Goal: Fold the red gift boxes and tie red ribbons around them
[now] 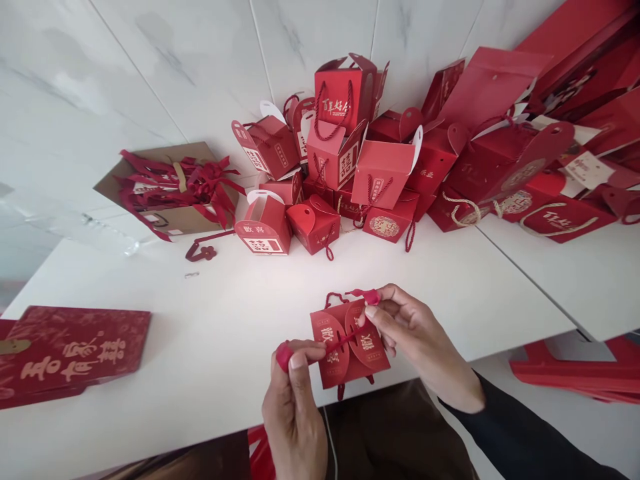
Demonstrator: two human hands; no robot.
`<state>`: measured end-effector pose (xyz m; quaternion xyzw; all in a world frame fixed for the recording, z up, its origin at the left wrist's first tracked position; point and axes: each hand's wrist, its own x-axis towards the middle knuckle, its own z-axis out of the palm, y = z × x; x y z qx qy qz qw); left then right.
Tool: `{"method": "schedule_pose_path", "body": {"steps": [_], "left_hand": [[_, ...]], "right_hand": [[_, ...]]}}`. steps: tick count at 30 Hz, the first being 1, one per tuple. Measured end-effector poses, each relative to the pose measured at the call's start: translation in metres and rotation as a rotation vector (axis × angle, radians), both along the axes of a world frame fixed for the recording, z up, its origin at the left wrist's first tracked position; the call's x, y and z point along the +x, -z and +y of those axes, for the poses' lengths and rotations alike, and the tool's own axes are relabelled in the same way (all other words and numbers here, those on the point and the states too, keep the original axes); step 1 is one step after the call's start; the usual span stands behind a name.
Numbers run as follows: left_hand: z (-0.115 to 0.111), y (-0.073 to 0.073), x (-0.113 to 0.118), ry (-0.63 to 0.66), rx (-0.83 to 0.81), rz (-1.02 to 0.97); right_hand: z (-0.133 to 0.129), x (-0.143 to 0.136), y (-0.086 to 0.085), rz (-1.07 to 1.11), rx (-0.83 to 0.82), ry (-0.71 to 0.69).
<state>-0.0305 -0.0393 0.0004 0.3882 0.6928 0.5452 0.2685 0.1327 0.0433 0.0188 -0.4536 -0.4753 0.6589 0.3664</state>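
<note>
On my feed, the left hand (295, 410) pinches one end of a red ribbon (347, 339) between thumb and fingers; the right hand (417, 340) pinches the other end. Between them, near the front edge of the surface (215, 320), lies one box (353, 361). I judge it well along: two rounded flaps are folded over the top and the ribbon passes through their slots. I see no knot or bow, so I'd say the tying is left.

Beyond, I count at least ten boxes (335, 153) in a pile (overlap hides the true number). To its left is one carton (107, 187) of ribbons (197, 180), too tangled for me to count. Just before it lies one dark strip (203, 252) with a flower; farther left, one large red case (80, 353).
</note>
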Motion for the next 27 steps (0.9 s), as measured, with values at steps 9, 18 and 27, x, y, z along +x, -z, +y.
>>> {"method": "schedule_pose_path", "body": {"steps": [9, 18, 27], "left_hand": [[0.008, -0.040, -0.005, 0.001, -0.104, 0.009], [0.028, -0.042, 0.000, 0.283, 0.021, 0.187], [0.019, -0.042, 0.007, 0.188, 0.000, 0.117]], "right_hand": [[-0.005, 0.000, -0.019, -0.195, 0.105, -0.065], [-0.003, -0.012, -0.029, -0.208, 0.227, -0.153], [-0.004, -0.012, -0.031, -0.302, 0.236, -0.207]]}}
